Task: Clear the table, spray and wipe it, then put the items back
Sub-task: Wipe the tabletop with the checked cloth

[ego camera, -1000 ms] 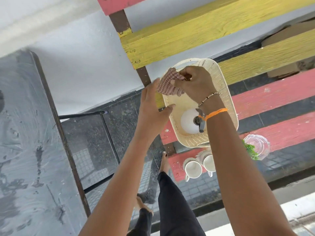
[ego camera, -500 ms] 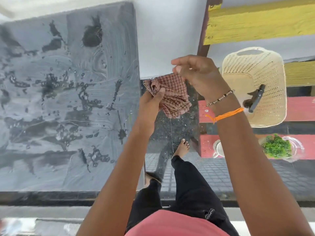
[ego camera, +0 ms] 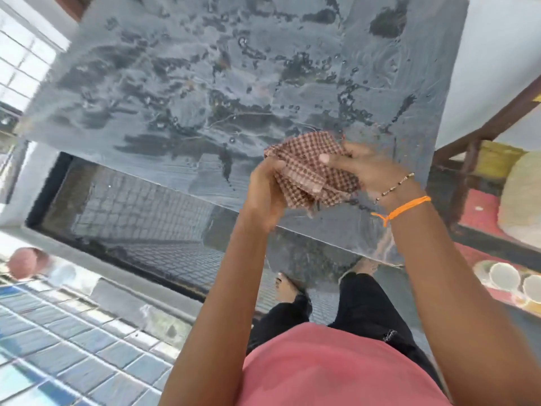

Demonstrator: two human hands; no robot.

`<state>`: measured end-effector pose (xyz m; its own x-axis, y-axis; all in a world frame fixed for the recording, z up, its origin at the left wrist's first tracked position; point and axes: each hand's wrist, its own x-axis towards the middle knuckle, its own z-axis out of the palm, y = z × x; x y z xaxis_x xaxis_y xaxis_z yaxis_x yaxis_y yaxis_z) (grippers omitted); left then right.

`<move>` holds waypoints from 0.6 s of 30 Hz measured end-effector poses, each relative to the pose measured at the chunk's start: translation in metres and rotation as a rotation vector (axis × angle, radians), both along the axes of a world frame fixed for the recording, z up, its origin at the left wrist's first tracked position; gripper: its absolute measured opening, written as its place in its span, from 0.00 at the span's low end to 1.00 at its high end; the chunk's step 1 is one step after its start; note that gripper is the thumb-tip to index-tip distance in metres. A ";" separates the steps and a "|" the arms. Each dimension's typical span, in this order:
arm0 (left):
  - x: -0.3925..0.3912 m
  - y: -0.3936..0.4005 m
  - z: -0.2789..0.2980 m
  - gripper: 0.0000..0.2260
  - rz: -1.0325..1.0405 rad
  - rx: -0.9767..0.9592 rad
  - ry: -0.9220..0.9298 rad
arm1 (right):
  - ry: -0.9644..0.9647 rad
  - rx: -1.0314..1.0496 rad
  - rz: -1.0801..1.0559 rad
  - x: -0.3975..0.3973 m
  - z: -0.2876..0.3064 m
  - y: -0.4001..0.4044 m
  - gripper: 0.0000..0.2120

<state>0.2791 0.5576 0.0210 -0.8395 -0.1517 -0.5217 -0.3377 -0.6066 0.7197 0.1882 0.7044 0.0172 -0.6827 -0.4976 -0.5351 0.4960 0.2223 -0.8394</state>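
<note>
I hold a checked cloth (ego camera: 307, 171) bunched between my left hand (ego camera: 263, 194) and right hand (ego camera: 371, 171), over the near edge of the wet grey tabletop (ego camera: 205, 83). At four o'clock, two white cups (ego camera: 515, 281) sit on a red bench (ego camera: 480, 212).

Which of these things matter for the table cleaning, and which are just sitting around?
Part of the job:
- wet table
- checked cloth, held by the left hand and right hand
- cups and basket on the bench, presumably waiting to go back

Just lying about:
- pink ball on the left
- tiled floor
</note>
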 end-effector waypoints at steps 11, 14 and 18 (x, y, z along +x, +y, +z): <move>0.055 -0.145 -0.013 0.12 0.151 -0.044 -0.215 | -0.212 -0.249 -0.030 0.018 0.033 -0.179 0.03; 0.052 -0.178 -0.016 0.14 0.212 -0.126 -0.210 | -0.252 -0.273 -0.068 0.008 0.030 -0.222 0.03; 0.039 -0.236 -0.021 0.13 0.194 -0.325 -0.242 | -0.247 -0.290 -0.123 -0.016 0.025 -0.281 0.05</move>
<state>0.3177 0.3220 0.0003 -0.6389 -0.4827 -0.5990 -0.4220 -0.4311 0.7975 0.1723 0.4235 0.0423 -0.6147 -0.5752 -0.5397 0.6990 -0.0801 -0.7106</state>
